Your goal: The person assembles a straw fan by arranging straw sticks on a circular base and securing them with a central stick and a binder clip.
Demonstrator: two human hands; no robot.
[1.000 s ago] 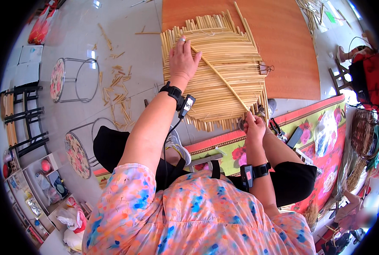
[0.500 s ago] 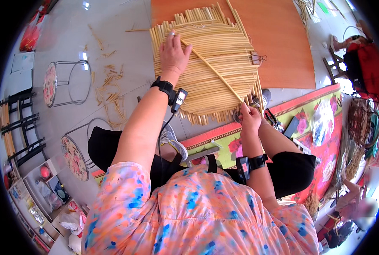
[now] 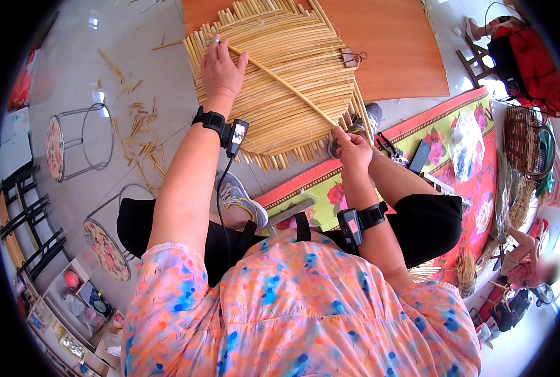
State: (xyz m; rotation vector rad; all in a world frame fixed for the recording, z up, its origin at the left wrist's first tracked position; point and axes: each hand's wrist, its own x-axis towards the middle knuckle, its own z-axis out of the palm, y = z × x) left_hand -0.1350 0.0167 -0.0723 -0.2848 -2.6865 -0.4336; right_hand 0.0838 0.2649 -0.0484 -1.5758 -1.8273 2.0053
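Observation:
A panel of many pale yellow reed-like stalks, laid side by side with uneven ends, lies before me. One longer loose stalk slants across its top. At the upper left end of this stalk is my left hand, its fingertips and thumb on it and its fingers close together. My right hand pinches the lower right end near the panel's edge. A metal binder clip grips the panel's right side. What lies beneath my left palm is hidden.
An orange-brown board lies under the panel's far side. Cut stalk pieces litter the floor at left, near two round stools. A floral mat with a dark phone spreads at right. Another person sits at far right.
The whole view has shifted, so the panel and both hands appear further left and slightly higher. Both hands keep about the same places on the slanting stalk.

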